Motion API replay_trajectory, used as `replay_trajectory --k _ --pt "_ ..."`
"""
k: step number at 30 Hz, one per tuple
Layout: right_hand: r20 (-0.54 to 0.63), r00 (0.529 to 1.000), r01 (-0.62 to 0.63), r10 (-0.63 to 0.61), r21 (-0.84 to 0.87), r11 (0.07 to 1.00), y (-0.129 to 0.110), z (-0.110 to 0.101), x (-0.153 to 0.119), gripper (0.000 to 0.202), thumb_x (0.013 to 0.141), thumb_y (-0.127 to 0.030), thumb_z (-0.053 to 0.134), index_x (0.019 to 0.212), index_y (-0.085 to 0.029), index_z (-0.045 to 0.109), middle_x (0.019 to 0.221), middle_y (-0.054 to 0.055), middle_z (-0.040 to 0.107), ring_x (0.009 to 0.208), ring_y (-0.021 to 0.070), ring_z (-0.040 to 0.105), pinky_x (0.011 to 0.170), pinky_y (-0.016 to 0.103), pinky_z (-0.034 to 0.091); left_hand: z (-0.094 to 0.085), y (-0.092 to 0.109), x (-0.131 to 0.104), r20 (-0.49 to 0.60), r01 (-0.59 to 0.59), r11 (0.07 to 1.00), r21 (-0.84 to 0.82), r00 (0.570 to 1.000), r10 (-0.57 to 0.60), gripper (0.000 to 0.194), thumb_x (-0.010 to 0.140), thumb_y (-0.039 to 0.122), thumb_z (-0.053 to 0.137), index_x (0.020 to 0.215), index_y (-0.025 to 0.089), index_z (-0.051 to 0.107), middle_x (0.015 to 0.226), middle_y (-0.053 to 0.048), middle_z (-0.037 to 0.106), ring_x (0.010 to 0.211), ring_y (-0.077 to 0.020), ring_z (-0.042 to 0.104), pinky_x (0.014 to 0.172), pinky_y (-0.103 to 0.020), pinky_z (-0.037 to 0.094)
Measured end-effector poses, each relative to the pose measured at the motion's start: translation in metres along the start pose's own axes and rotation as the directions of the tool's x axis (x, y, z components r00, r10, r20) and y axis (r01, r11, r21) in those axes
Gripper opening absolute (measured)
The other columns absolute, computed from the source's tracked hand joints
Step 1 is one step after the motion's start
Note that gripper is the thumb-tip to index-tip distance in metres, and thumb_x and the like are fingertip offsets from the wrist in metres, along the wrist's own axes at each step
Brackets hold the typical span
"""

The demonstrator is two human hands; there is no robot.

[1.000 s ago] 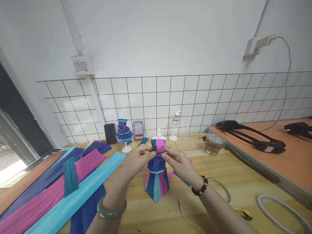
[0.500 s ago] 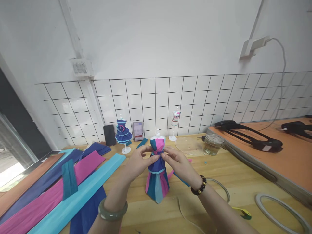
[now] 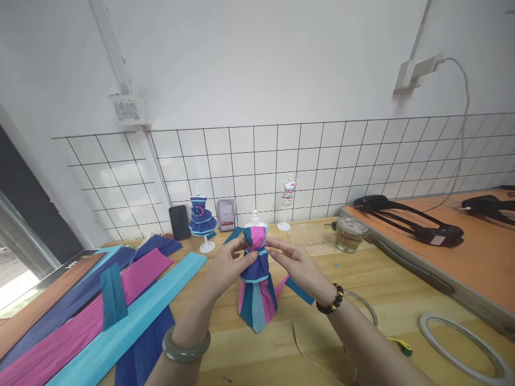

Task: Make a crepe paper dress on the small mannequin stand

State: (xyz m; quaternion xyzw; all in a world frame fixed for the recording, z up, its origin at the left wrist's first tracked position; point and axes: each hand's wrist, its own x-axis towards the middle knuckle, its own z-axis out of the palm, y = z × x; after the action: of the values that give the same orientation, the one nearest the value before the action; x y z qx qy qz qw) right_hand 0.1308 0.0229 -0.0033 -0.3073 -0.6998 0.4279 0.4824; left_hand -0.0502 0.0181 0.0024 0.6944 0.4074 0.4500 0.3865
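A small white dress form (image 3: 255, 217) stands on the table, wearing a dress (image 3: 257, 305) with a pink and teal top, a navy overskirt and a striped skirt of pink, teal and pale blue. My left hand (image 3: 229, 268) grips the dress at the waist, thumb in front and fingers around the left side. At the right side of the waist, my right hand (image 3: 300, 265) has its fingers stretched out, thumb and forefinger apart; the fingertips are beside or lightly against the fabric. The back of the dress is hidden.
Fabric strips (image 3: 140, 316) spread over the left. Behind stand a form in a navy ruffled dress (image 3: 203, 222), a phone (image 3: 179, 222) and another small form (image 3: 288, 193). Rightward are a glass jar (image 3: 351, 235), a white ring (image 3: 462, 343), a yellow-handled tool (image 3: 401, 346) and a black headset (image 3: 410, 220).
My right thumb and fingers have come away from the front of the waist and spread. My left hand keeps its hold. The view has shifted slightly.
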Motion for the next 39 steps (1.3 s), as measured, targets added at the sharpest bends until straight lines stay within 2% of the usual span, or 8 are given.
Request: replay_trajectory --k 5,13,19,26,30,34,39 --pt "-0.124 0.992 -0.039 0.034 -0.034 0.999 0.008 0.000 0.001 0.035 0.076 -0.016 0.050 0.107 -0.024 0.064 0.117 0.003 0.062 0.115 0.0217 0.051 0.101 0.045 0.036 -0.002 0.001 0.000 -0.026 0.038 0.999 -0.003 0.999 -0.038 0.037 0.073 0.041 0.063 0.105 0.021 0.064 0.109 -0.008 0.065 0.105 -0.0280 0.055 0.091 -0.042 0.041" --pt "-0.055 0.998 0.023 -0.021 0.040 0.999 0.004 0.007 0.000 0.037 0.078 -0.016 0.050 0.111 -0.026 0.062 0.114 0.002 0.063 0.110 0.0205 0.054 0.095 0.040 0.043 -0.004 0.003 -0.003 -0.028 0.029 1.000 0.011 0.999 -0.029 0.033 0.072 0.040 0.065 0.100 0.022 0.067 0.107 -0.007 0.066 0.105 -0.0284 0.055 0.091 -0.042 0.041" --pt "-0.044 0.999 -0.003 0.005 0.031 1.000 0.005 0.007 -0.001 0.046 0.074 -0.010 0.046 0.113 -0.029 0.061 0.119 0.000 0.060 0.107 0.0205 0.055 0.096 0.041 0.041 -0.003 0.004 -0.002 -0.015 0.031 0.999 0.020 0.999 -0.031 0.036 0.073 0.039 0.063 0.104 0.021 0.064 0.109 -0.008 0.065 0.106 -0.0284 0.055 0.091 -0.042 0.041" --pt "-0.021 0.999 0.040 -0.039 0.012 0.999 0.004 0.009 -0.002 0.046 0.076 -0.010 0.045 0.114 -0.030 0.061 0.120 0.000 0.059 0.115 0.0202 0.050 0.095 0.038 0.042 0.000 0.005 -0.002 0.027 0.005 1.000 0.018 1.000 -0.005 0.038 0.076 0.039 0.061 0.110 0.021 0.059 0.116 -0.008 0.061 0.109 -0.0267 0.054 0.094 -0.041 0.039" --pt "-0.007 0.999 0.031 -0.031 0.010 0.999 0.005 0.010 -0.003 0.045 0.077 -0.011 0.045 0.115 -0.029 0.060 0.121 0.001 0.058 0.115 0.0201 0.049 0.095 0.039 0.042 0.000 0.003 -0.001 -0.005 0.006 1.000 0.011 1.000 -0.006 0.036 0.077 0.040 0.060 0.107 0.020 0.059 0.113 -0.007 0.062 0.108 -0.0260 0.054 0.094 -0.042 0.039" --pt "-0.021 1.000 0.018 -0.017 0.002 1.000 0.006 0.010 -0.002 0.045 0.076 -0.010 0.045 0.115 -0.029 0.060 0.122 0.002 0.058 0.116 0.0198 0.049 0.096 0.039 0.041 -0.002 0.001 0.000 -0.022 0.018 1.000 0.007 1.000 -0.018 0.036 0.075 0.040 0.063 0.105 0.020 0.060 0.110 -0.008 0.064 0.106 -0.0265 0.055 0.093 -0.042 0.039" --pt "-0.095 0.995 -0.042 0.041 -0.006 0.999 0.008 0.009 -0.002 0.046 0.073 -0.010 0.044 0.114 -0.024 0.060 0.123 0.005 0.057 0.115 0.0203 0.049 0.095 0.040 0.041 -0.006 0.001 -0.001 0.006 0.032 0.999 -0.012 0.999 -0.032 0.037 0.075 0.039 0.063 0.105 0.018 0.061 0.114 -0.009 0.062 0.108 -0.0278 0.054 0.094 -0.042 0.038"
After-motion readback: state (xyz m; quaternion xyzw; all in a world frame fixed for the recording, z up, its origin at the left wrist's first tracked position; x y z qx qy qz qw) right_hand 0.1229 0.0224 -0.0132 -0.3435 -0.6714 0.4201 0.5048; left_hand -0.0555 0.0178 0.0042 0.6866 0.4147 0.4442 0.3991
